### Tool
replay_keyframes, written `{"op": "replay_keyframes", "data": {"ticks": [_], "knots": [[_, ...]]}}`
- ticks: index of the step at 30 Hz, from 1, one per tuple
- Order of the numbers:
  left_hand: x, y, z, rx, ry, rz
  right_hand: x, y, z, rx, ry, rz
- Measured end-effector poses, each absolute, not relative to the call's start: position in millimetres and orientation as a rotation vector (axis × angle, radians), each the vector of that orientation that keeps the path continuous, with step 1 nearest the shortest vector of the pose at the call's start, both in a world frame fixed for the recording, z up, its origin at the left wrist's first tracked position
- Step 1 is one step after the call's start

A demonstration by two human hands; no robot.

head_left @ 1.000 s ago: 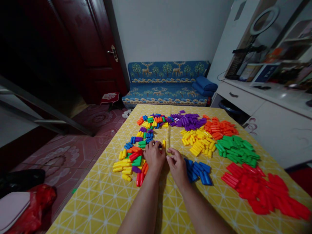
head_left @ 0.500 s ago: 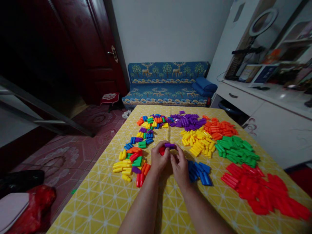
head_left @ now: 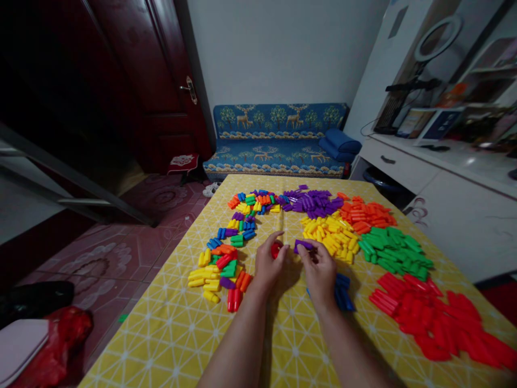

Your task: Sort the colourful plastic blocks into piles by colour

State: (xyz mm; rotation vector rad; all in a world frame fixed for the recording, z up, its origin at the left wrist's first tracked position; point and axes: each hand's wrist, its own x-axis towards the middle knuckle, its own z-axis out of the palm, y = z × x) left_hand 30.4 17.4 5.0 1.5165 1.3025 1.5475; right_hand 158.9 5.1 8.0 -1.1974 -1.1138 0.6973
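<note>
My left hand is curled round a red plastic piece above the yellow tablecloth. My right hand pinches a purple piece just right of it; the two hands are a little apart. A mixed heap of coloured pieces lies left of my left hand. Sorted heaps lie to the right: purple, yellow, orange, green, red. A blue heap is partly hidden under my right hand.
A blue patterned sofa stands beyond the table's far edge. A dark red door is at the left, a white cabinet with shelves at the right. A red bag lies on the tiled floor at the left.
Both hands rose off the cloth with pieces taken from the mixed heap. The purple piece went to the right hand, which moved right, away from the left hand with the red piece.
</note>
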Motion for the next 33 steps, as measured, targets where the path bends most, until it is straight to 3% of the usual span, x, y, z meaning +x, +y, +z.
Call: {"op": "replay_keyframes", "data": {"ticks": [6,10,14,19,23,28,33], "knots": [[26.8,28.8,5.2,0.912,1.238,1.768,209.4,81.2,26.2,-1.270,-0.925,0.756],[24.2,30.9,12.6,0.423,0.853,1.795,229.1,126.4,45.8,-1.215,-0.861,0.806],[16.3,29.7,16.4,0.126,0.515,1.709,210.6,110.6,42.8,-1.158,-1.019,0.861],[15.3,26.1,16.4,0.092,0.384,1.665,153.3,33.9,15.7,-1.180,-1.347,1.021],[24.6,21.0,18.3,0.132,0.388,1.616,124.6,-4.9,7.9,-1.155,-1.548,0.864],[32.5,18.4,14.9,0.251,0.400,1.500,124.2,-9.2,6.6,-1.166,-1.631,0.593],[34.5,23.4,7.7,0.321,0.531,1.510,147.1,3.6,7.6,-1.222,-1.577,0.661]]}}
